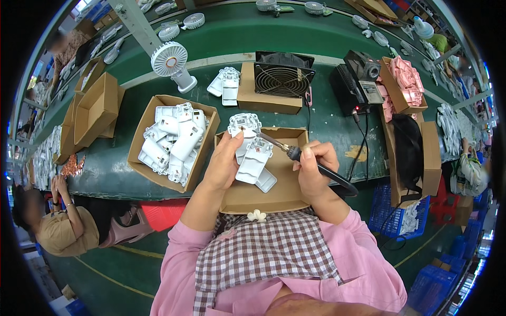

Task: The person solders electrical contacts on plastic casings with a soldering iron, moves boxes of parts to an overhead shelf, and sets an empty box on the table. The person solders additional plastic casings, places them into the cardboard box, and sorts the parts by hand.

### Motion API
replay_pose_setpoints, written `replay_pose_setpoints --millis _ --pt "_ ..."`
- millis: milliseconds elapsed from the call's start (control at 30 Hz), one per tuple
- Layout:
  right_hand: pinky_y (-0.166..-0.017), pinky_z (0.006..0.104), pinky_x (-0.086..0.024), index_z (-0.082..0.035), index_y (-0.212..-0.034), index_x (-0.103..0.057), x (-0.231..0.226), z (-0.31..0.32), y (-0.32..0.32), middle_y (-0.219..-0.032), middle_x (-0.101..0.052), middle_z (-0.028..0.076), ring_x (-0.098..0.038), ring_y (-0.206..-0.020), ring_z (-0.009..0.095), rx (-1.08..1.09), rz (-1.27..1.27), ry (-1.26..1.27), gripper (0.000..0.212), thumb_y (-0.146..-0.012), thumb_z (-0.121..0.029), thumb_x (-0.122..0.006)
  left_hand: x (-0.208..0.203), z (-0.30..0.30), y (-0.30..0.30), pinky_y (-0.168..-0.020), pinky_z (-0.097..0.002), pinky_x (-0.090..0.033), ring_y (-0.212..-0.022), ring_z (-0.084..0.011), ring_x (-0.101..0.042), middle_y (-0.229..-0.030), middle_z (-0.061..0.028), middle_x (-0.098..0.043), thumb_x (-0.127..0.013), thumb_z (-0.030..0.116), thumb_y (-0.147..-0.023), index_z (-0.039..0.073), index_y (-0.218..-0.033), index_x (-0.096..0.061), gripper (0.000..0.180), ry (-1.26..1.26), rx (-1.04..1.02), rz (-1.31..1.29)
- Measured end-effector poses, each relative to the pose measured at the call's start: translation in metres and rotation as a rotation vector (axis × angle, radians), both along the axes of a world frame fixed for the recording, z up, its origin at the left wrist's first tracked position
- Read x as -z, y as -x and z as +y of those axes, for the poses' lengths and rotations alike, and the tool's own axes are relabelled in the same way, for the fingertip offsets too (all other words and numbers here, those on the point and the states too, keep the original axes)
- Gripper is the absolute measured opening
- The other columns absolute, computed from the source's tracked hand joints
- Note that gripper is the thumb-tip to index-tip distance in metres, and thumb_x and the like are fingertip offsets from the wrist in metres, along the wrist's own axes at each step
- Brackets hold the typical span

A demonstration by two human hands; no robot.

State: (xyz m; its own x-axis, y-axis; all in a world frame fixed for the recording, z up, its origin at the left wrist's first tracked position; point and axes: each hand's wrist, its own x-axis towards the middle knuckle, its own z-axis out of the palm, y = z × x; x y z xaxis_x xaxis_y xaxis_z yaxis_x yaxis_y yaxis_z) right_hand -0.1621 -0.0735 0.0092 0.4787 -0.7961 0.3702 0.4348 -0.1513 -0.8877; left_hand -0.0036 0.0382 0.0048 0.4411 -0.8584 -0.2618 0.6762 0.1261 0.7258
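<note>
While we look down over the bench, we log the left hand (225, 164) as closed around a white plastic housing (249, 150), thumb up against its upper edge and fingers wrapped behind it. We log the right hand (312, 167) as clenched in a pen-like grip on a soldering iron (295, 154), whose black handle runs back past the wrist into a dark cable. The iron's metal tip reaches leftward from the right hand and meets the upper part of the housing, just above the left thumb.

We cannot make out the point of contact itself; it is too small. The fingers of the left hand are hidden behind the housing, and the lower end of the housing overlaps a second white piece we cannot separate clearly.

Beneath both hands we note a shallow cardboard tray (274, 196). To the left of the left hand, just beside it, stands a cardboard box of white parts (174, 139). Beyond the hands sits a black mesh fan (282, 79) on a carton, and beyond the right hand a black power unit (350, 89).
</note>
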Motion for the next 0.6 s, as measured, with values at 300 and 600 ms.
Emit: replay_pose_setpoints --millis 300,600 --pt "-0.051 0.0217 -0.037 -0.003 -0.076 -0.049 -0.001 0.000 -0.005 -0.063 -0.055 0.003 -0.046 -0.055 0.005 0.036 0.156 0.040 0.016 -0.085 -0.001 -0.062 0.004 -0.003 0.008 -0.055 -0.0249 -0.055 -0.071 -0.0070 -0.056 -0.093 -0.0031 -0.057 -0.046 0.013 -0.096 0.004 -0.116 -0.047 0.022 -0.179 -0.061 -0.415" --pt "-0.051 0.0221 -0.037 -0.003 -0.076 -0.050 0.001 -0.001 -0.006 -0.063 -0.055 0.002 -0.045 -0.055 0.005 0.047 0.217 0.085 0.017 -0.084 -0.003 -0.064 0.005 -0.002 0.008 -0.049 -0.0253 -0.054 -0.067 -0.0090 -0.056 -0.087 -0.0060 -0.057 -0.049 0.013 -0.095 -0.001 -0.114 -0.048 0.024 -0.232 -0.094 -0.632"
